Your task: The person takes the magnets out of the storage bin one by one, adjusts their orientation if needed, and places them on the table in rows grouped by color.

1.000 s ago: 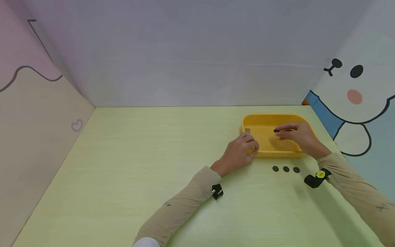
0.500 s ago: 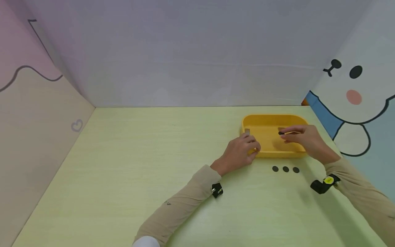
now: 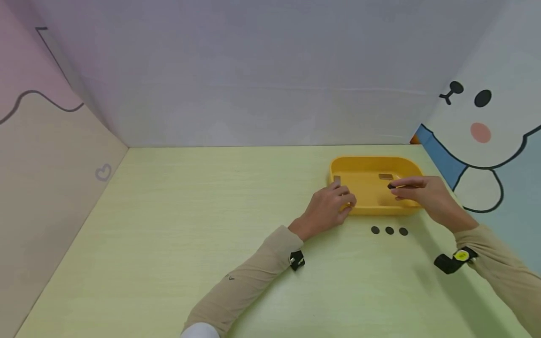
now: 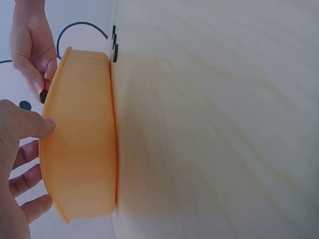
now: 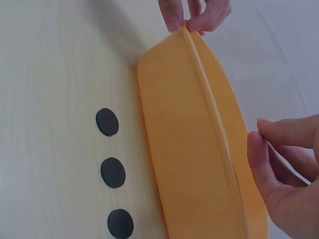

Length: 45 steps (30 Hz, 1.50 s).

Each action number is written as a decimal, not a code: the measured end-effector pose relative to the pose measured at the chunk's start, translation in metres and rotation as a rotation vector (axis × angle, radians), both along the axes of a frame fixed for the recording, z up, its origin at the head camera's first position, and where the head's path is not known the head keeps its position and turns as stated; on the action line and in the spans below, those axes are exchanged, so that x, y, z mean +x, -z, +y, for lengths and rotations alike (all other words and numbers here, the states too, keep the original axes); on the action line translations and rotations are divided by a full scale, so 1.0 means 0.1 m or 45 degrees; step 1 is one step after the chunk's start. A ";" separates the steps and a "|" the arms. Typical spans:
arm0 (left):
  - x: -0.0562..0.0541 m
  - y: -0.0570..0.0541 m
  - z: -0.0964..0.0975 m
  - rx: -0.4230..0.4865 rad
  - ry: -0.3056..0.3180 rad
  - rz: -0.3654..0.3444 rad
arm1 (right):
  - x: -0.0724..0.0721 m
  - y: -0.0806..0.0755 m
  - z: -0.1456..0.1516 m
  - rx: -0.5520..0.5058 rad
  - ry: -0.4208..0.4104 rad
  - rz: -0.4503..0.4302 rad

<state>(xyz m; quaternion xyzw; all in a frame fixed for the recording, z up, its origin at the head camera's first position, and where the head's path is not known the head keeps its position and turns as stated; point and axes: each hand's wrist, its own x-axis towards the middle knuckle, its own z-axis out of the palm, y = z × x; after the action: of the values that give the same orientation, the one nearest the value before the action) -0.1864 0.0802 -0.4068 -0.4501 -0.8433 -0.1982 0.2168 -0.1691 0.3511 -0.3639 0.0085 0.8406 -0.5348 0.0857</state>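
A yellow tray point(image 3: 376, 211) with raised walls stands at the right of the table. My left hand point(image 3: 324, 206) grips its rim at the near left corner, the thumb outside and the fingers over the edge, as the left wrist view shows. Above the tray's right half, my right hand point(image 3: 437, 199) pinches a small black disc point(image 3: 391, 186) between thumb and fingertips. The left wrist view catches the same black disc point(image 4: 44, 96) just past the rim. In front of the tray, three black discs point(image 5: 113, 173) lie flat in a row on the table.
Two small brownish rectangles show on the tray, one toward its back point(image 3: 385, 177), another on its left side point(image 3: 336, 179). The pale table point(image 3: 211, 211) meets a grey back wall point(image 3: 270, 94). A cartoon-printed panel point(image 3: 482, 155) rises close to the tray's right.
My right hand has drawn back slightly to the right and nearer, still pinching the disc, uncovering a brownish rectangle in the tray. The left hand stays at the rim.
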 end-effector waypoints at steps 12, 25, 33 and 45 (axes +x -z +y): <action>0.01 0.00 0.00 -0.048 -0.054 -0.025 | 0.09 -0.05 0.05 -0.048 0.019 0.006; 0.02 0.00 -0.01 -0.035 -0.056 -0.086 | 0.18 0.01 0.14 -0.023 -0.014 0.033; 0.03 -0.01 -0.01 -0.022 -0.051 -0.114 | 0.25 0.01 0.16 0.015 0.014 0.042; 0.03 0.01 0.00 -0.037 -0.059 -0.114 | 0.36 0.00 0.21 0.039 0.053 -0.017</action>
<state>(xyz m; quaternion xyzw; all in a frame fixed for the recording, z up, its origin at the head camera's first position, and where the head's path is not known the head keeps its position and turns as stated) -0.1832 0.0799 -0.4077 -0.4241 -0.8652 -0.2008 0.1769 -0.1333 0.3716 -0.3641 0.0311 0.8477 -0.5235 0.0802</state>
